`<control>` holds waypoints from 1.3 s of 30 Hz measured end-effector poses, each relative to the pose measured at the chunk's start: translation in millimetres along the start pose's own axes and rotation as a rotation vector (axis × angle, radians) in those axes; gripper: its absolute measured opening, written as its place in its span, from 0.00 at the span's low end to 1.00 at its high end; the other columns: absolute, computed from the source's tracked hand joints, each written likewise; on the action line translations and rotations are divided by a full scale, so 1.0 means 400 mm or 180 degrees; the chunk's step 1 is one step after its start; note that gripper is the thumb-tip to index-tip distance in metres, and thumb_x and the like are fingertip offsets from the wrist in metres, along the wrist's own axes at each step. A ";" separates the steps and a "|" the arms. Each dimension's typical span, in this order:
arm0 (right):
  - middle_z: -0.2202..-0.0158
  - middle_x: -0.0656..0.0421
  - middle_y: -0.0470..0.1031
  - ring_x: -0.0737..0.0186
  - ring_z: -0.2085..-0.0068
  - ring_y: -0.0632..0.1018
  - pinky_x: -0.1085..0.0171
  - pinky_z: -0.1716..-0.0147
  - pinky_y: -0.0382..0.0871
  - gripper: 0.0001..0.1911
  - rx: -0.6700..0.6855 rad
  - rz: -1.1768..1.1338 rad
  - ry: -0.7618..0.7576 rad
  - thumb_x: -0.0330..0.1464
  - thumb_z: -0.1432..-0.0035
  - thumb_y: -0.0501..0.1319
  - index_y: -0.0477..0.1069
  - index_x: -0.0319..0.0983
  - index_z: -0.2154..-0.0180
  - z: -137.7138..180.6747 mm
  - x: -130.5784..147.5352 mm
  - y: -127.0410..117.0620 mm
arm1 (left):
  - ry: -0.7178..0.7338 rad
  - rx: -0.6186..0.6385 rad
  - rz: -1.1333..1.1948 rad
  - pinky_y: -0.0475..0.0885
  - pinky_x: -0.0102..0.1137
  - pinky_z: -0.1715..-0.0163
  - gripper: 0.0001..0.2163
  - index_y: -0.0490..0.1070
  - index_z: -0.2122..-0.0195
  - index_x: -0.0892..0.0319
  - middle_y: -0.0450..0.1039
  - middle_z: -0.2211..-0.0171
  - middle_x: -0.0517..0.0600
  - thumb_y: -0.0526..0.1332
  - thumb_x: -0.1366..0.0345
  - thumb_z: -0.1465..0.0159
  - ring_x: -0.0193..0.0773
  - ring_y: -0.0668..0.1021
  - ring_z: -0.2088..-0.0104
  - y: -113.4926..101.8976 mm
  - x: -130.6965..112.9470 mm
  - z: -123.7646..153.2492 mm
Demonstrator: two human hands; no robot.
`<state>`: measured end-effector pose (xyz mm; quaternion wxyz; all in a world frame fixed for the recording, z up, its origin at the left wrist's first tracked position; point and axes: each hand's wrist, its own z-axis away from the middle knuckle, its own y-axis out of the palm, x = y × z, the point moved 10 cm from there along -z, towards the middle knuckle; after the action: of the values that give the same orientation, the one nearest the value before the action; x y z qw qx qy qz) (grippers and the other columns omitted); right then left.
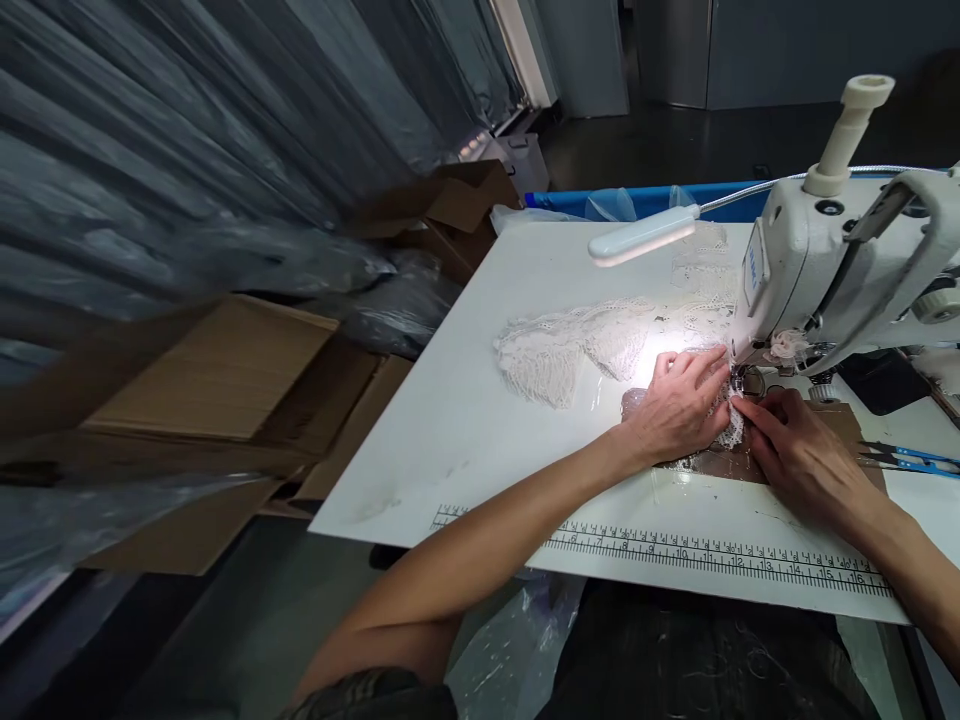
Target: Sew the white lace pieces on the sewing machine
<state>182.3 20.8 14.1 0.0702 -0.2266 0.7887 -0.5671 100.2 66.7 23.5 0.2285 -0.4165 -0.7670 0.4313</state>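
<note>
Pile of lace (555,345) is seen lying on the counter (420,430), left of and beyond the hands. Left hand (682,400) is laid palm down, fingers extended and slightly spread, on the work beside the needle. Lace strip (733,432) is held between the hands, just in front of the needle; its visible length is aligned roughly toward the wearer. Neither hand is clearly nearer: the strip is touched by both, left side and right. Right hand (802,445) is curled, fingertips at the strip's edge; pinch cannot be confirmed. Machine (780,260) is positioned beyond it; snips (919,460) are placed rightmost.
</note>
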 end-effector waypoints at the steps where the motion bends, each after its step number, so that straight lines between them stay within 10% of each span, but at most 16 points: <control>1: 0.60 0.48 0.72 0.56 0.65 0.74 0.58 0.66 0.74 0.21 0.0044 -0.0027 0.0030 0.29 0.34 0.48 0.72 0.38 0.45 0.002 -0.005 0.005 | 0.0024 -0.0084 0.0003 0.68 0.41 0.58 0.15 0.71 0.49 0.66 0.74 0.51 0.61 0.51 0.64 0.29 0.45 0.75 0.57 -0.008 0.002 -0.005; 10: 0.58 0.48 0.71 0.54 0.62 0.75 0.55 0.63 0.76 0.22 0.0204 -0.0200 0.0103 0.29 0.36 0.48 0.71 0.40 0.45 0.010 -0.015 0.027 | -0.0264 0.1456 0.0178 0.67 0.50 0.51 0.17 0.71 0.53 0.65 0.72 0.52 0.64 0.45 0.61 0.25 0.53 0.74 0.52 0.093 0.122 -0.075; 15: 0.56 0.48 0.72 0.55 0.62 0.78 0.56 0.61 0.77 0.22 0.0239 -0.0703 0.0170 0.34 0.32 0.47 0.71 0.41 0.43 0.018 -0.037 0.011 | -0.0211 0.0999 0.0411 0.67 0.52 0.46 0.16 0.66 0.43 0.66 0.64 0.38 0.67 0.48 0.62 0.25 0.53 0.73 0.44 0.031 0.105 -0.047; 22: 0.57 0.50 0.79 0.54 0.58 0.80 0.57 0.58 0.76 0.19 0.0422 -0.0939 -0.0063 0.35 0.32 0.50 0.75 0.40 0.47 0.005 -0.063 -0.029 | 0.0610 0.0940 0.1584 0.76 0.36 0.57 0.08 0.75 0.58 0.60 0.77 0.57 0.54 0.60 0.62 0.30 0.40 0.78 0.57 0.005 -0.006 0.028; 32: 0.64 0.54 0.74 0.57 0.66 0.77 0.58 0.67 0.73 0.13 0.0755 -0.1358 -0.0025 0.42 0.37 0.59 0.69 0.39 0.58 -0.033 -0.011 0.000 | 0.0214 0.0838 0.1692 0.75 0.37 0.56 0.09 0.73 0.65 0.60 0.76 0.61 0.51 0.58 0.66 0.28 0.38 0.78 0.59 0.003 0.007 0.025; 39: 0.63 0.51 0.75 0.56 0.63 0.77 0.57 0.62 0.73 0.07 0.0374 -0.1221 0.0054 0.32 0.35 0.52 0.68 0.41 0.64 -0.026 -0.013 0.015 | -0.0474 -0.0121 0.1959 0.78 0.33 0.66 0.11 0.64 0.67 0.58 0.76 0.61 0.54 0.52 0.65 0.26 0.35 0.78 0.61 -0.027 0.068 0.020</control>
<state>181.5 33.4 11.6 -0.0327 -0.3634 0.6972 -0.6170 74.7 82.7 28.1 0.0227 -0.6005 -0.6275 0.4951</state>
